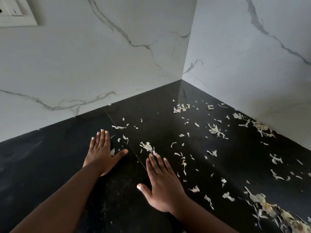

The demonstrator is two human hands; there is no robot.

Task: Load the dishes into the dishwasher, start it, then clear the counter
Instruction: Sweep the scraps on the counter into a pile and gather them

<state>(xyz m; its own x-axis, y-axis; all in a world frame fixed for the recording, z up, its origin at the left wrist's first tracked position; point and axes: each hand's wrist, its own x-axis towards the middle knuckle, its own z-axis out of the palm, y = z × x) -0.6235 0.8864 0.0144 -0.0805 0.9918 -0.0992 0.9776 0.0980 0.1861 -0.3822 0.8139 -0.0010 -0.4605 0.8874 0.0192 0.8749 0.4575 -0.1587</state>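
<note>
A: Surface?
B: Black polished stone counter [50, 165], glossy, faint pale smudges near the bottom. It runs into a corner far right of centre. 2 white marble-look wall panels [84, 64] with grey veins meet there. A thin seam line crosses the counter diagonally between the hands.

A: Anything on the wall?
B: White socket plate [15, 10], far top left, cut off by the frame edge.

A: The mess?
B: Pale vegetable peel scraps [215, 130] scattered over the right half of the counter, from the far corner down to the near right edge. Thin along the middle; thicker along the right wall, and a big clump [276, 212] at near right with brownish bits in it, blurred. Left half of the counter is mostly bare.

A: Hands?
B: 2, both bare, no sleeves. Left hand [102, 153] lies flat, palm down, fingers straight and together, thumb spread out to the right, holding nothing. A few scraps lie just beside its thumb and fingers. Right hand [161, 185] is nearer, also flat, palm down, fingers extended, thumb out to the left, holding nothing. Its fingertips touch a small patch of scraps [147, 147].

A: Touching the counter?
B: Looks like it for both; can't tell for sure.

A: Anything blocking?
B: Only the forearms, covering the near middle of the counter.
</note>
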